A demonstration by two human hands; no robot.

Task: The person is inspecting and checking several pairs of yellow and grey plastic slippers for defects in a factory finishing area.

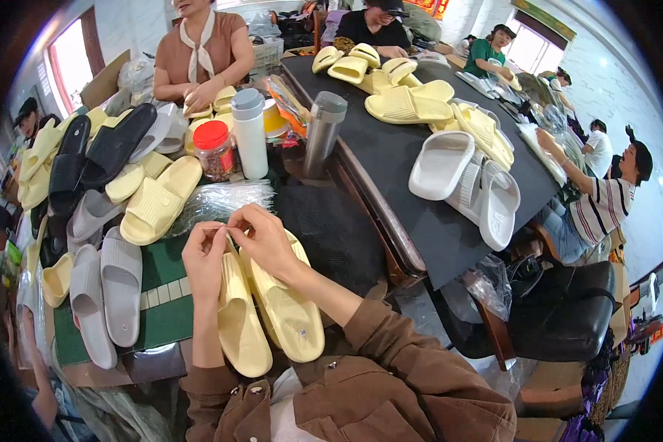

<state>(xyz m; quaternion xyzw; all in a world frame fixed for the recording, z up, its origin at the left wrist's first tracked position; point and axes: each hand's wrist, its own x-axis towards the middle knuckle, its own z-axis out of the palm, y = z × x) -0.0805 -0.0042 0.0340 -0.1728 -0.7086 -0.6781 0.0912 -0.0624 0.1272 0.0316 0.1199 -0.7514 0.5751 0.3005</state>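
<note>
A pair of pale yellow slippers (295, 324) stands toe-away at the table edge right before me. Above their toe ends my left hand (205, 258) and my right hand (264, 239) meet, thumbs and forefingers pinched together. Something thin and pale shows between the fingertips, too small to name. Just beyond the hands lies a bundle of clear thin plastic strips (228, 200). Left of my left hand, a strip of pale square stickers (163, 294) lies on the green mat (162, 258), with a pair of grey slippers (121, 295) beside it.
Yellow, black (118, 147) and grey slippers crowd the left. A red-lidded jar (215, 153), a white bottle (250, 140) and a steel flask (323, 132) stand ahead. A dark table (390, 184) at right bears yellow and white slippers. Several people sit around; a black chair (560, 309) stands right.
</note>
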